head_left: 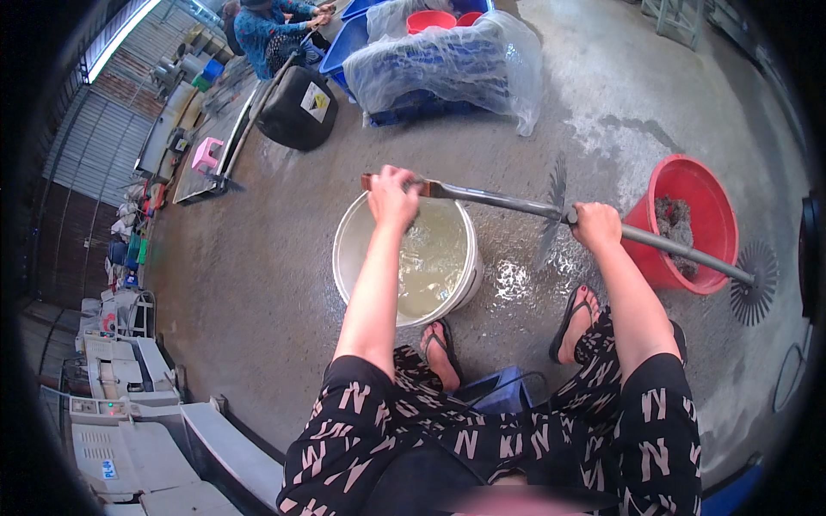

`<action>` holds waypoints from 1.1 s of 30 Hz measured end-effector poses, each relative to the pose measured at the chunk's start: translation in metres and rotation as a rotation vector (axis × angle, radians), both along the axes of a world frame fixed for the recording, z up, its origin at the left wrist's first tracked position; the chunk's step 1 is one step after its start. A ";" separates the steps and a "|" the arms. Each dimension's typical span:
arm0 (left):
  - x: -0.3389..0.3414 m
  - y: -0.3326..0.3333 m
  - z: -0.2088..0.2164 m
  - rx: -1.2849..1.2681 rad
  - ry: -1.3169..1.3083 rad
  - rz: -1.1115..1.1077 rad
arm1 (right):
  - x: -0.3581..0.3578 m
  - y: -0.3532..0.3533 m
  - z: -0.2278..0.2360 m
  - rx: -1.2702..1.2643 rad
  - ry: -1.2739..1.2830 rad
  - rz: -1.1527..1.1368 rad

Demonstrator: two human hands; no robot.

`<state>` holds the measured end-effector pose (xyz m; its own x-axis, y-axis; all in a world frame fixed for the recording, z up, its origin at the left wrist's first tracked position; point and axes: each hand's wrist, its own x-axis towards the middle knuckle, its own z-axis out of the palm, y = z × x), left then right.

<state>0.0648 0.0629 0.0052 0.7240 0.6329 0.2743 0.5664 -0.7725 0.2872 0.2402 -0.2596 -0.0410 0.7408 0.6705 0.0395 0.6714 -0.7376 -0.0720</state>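
Note:
A long grey metal rod (508, 203) with a flat brown end runs across in front of me. My left hand (394, 198) is closed round the brown end, above the far rim of a white bucket (342, 258). Cloudy yellowish water (430, 258) stands in that bucket. My right hand (596, 225) is wrapped round the rod farther along. Just left of it, a dark, spiky, toothed disc (555, 206) sits on the rod, seen nearly edge-on. Another slotted round disc (755, 282) is at the right end, beyond a red bucket (727, 198).
The red bucket holds a grey clumped mass (675, 225). Blue crates (413, 110) draped with pale netting (447, 64) stand ahead, near a black jerrycan (298, 107). Another person (267, 39) sits at far left. Grey machinery (129, 439) lines the left; a blue stool-like object (503, 391) lies below me.

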 end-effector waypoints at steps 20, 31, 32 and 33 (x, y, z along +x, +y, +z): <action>-0.002 -0.009 0.011 0.108 0.100 -0.223 | -0.002 -0.002 -0.002 -0.004 0.026 -0.019; 0.003 -0.003 0.000 -0.023 -0.112 0.047 | -0.002 0.000 0.004 -0.015 0.029 -0.030; 0.007 -0.005 -0.001 -0.058 -0.167 0.110 | -0.002 0.001 0.005 -0.005 0.024 -0.029; 0.006 -0.012 -0.004 -0.042 -0.147 0.102 | -0.004 0.001 0.003 -0.013 0.031 -0.026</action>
<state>0.0707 0.0513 0.0009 0.6096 0.7139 0.3445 0.5903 -0.6989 0.4037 0.2359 -0.2587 -0.0380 0.7584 0.6517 0.0078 0.6500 -0.7554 -0.0828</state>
